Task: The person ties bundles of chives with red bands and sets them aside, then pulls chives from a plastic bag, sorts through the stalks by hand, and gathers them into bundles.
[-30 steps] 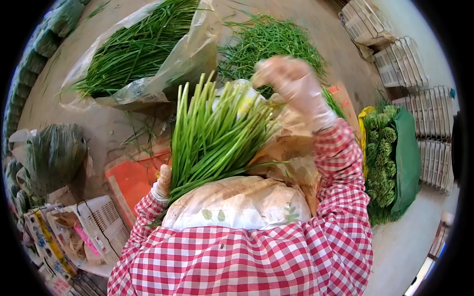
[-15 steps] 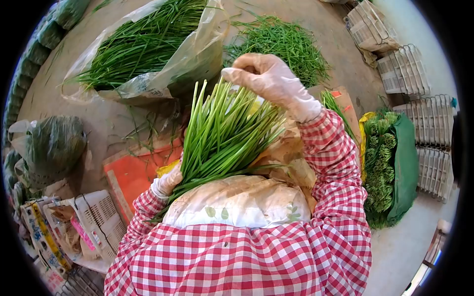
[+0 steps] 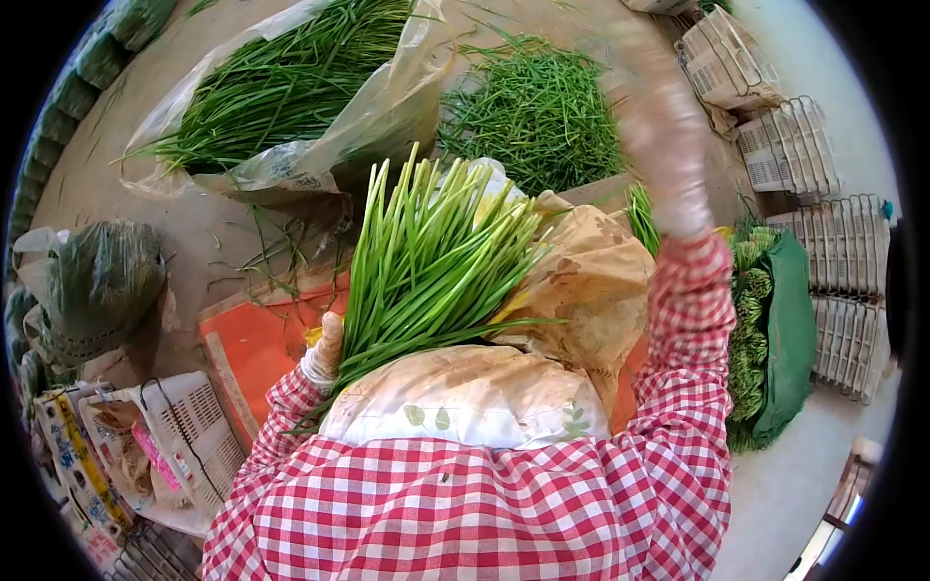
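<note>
A thick bunch of long green stems (image 3: 436, 257) with pale cut ends lies slanted across my lap, ends pointing up and away. At its lower left, my left hand (image 3: 327, 351) in a thin pale glove holds it, thumb upright beside the stems; the other fingers are hidden beneath. My right hand (image 3: 664, 126) is raised at the upper right, away from the bunch and smeared by motion, so its fingers cannot be made out. A stained white apron (image 3: 465, 397) with leaf prints covers my lap under the bunch.
Beyond lie a clear plastic bag (image 3: 387, 107) of long greens and a heap of loose green stems (image 3: 542, 116). Tied green bundles (image 3: 748, 339) stand under a green cloth (image 3: 787, 334) at right, near white crates (image 3: 790, 145). An orange mat (image 3: 257, 344) is at left.
My right hand has swung from above the stem tips up and to the right. My left thumb has lifted off the stems, and the left hand has shifted slightly left.
</note>
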A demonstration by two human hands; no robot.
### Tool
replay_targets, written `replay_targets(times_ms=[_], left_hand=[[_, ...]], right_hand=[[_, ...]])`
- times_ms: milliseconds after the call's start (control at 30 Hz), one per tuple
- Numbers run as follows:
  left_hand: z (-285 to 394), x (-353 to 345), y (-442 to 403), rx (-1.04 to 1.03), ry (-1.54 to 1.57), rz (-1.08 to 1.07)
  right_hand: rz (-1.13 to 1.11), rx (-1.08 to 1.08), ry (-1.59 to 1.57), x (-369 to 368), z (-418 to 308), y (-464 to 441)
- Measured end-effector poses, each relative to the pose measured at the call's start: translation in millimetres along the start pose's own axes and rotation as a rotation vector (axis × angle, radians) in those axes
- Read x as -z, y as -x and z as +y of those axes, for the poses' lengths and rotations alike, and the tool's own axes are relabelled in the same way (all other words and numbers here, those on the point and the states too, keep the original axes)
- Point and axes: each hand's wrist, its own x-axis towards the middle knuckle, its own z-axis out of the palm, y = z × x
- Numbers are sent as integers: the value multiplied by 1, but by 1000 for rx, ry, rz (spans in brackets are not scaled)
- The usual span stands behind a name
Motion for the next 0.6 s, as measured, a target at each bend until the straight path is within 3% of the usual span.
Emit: replay_targets(times_ms=[33, 67, 133, 233, 300, 333, 367, 400, 433, 500, 567, 600], left_hand=[[0, -1, 0, 10, 1, -5], [1, -2, 1, 21, -1, -6], [3, -6, 1, 12, -18, -1], [1, -7, 3, -11, -23, -6], [-1, -4, 4, -24, -14, -17], [-2, -1, 4, -12, -8, -21], [-2, 0, 5, 0, -2, -26], [-2, 1, 6, 1, 0, -30], [-2, 2, 6, 17, -5, -27], [-2, 5, 6, 29, -24, -44], [-4, 6, 6, 31, -102, -6], [-4, 7, 5, 29, -180, 34]], right_hand=[[-205, 50, -50, -13, -25, 12], [-219, 358, -40, -23, -45, 24], [-261, 572, 205, -50, -62, 53], [-296, 662, 245, -52, -65, 54], [-282, 852, 455, -38, -59, 36], [-245, 797, 484, -37, -45, 26], [-38, 816, 507, -37, -25, 10], [73, 633, 1010, -28, -12, 10], [168, 469, 666, -26, 27, -5], [-15, -38, 780, -4, 64, -17], [-125, -142, 671, -9, 46, -11], [-224, -201, 411, -19, 31, -6]])
